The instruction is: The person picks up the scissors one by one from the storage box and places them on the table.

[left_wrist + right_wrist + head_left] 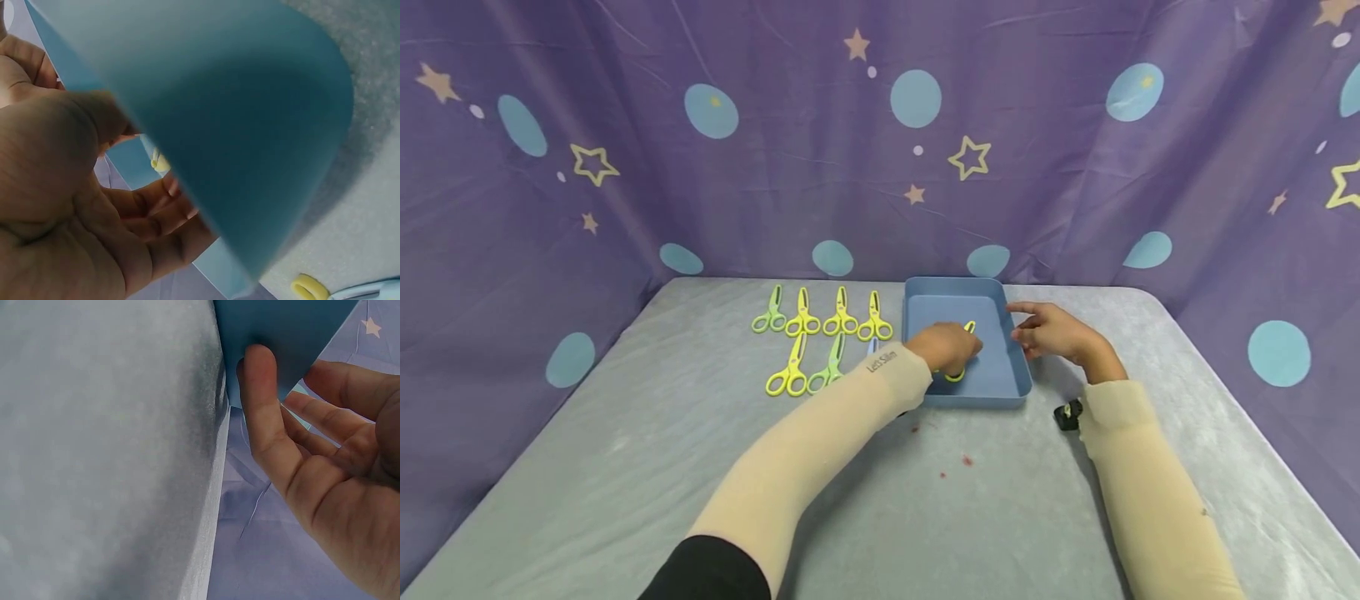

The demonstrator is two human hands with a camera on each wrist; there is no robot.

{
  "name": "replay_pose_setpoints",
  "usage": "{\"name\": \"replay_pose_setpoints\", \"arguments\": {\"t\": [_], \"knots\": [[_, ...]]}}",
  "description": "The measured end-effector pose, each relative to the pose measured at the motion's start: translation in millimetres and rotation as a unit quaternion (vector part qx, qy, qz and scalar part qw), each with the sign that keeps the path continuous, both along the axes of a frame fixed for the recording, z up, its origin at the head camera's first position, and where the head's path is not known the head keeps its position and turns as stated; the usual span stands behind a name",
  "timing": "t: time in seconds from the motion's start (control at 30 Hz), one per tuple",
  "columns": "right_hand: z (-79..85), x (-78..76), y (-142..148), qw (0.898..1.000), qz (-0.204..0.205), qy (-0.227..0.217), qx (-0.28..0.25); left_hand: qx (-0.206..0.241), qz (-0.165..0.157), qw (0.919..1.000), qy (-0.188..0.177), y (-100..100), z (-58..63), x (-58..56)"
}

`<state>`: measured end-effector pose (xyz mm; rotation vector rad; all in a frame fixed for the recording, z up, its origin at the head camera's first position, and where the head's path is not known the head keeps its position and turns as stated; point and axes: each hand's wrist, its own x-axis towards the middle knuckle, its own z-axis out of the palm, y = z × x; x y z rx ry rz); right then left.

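My left hand (946, 347) is inside the blue tray (957, 285), holding a pair of yellow scissors (970, 327); the hand covers their middle. In the left wrist view, the tray's wall (244, 125) hides the fingertips, and a bit of yellow (160, 162) shows beyond the thumb. My right hand (1051, 333) touches the tray's right side with its fingers extended. The right wrist view has one fingertip (259, 362) against the outside of the wall. Left of the tray lie yellow scissors (788, 377) and green scissors (829, 373) in two rows, some hidden by my left arm.
A grey cloth covers the table (625, 467). Purple curtain (820, 200) rises behind and at both sides. A small black object (1067, 415) is at my right wrist. Light blue scissors (872, 344) show partly behind my left sleeve (820, 433).
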<state>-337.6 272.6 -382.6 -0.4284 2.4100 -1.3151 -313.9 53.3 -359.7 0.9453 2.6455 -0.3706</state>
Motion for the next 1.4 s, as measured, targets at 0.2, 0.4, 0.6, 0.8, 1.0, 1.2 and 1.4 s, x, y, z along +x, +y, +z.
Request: {"name": "replay_pose_setpoints", "arguments": {"t": [0.2,0.4,0.6,0.8,1.0,1.2,1.4], "knots": [[1.6,1.1,-1,1.0,0.002,-0.003,0.0,0.003,-0.008,1.0,-0.005,-2,-2.9,-0.7],[2.9,1.1,-2,1.0,0.004,-0.002,0.0,0.014,-0.003,0.9998,-0.014,-5,-2.5,-0.9],[3.0,-0.4,0,1.0,0.0,-0.002,0.004,0.027,0.0,0.9996,0.001,-7,2.4,0.7],[1.5,-1.6,1,1.0,-0.002,-0.001,0.006,0.054,0.027,0.9981,0.011,-11,4.2,3.9],[0.6,-0.9,1,1.0,-0.003,-0.007,0.007,0.073,0.047,0.9956,0.035,-15,5.0,6.5],[-0.3,-1.1,1,1.0,-0.003,-0.009,0.006,0.097,0.056,0.9914,0.067,-20,10.6,11.4],[-0.2,-0.3,0,1.0,-0.002,-0.008,0.004,0.111,0.065,0.9853,0.113,-26,14.5,14.8]]}}
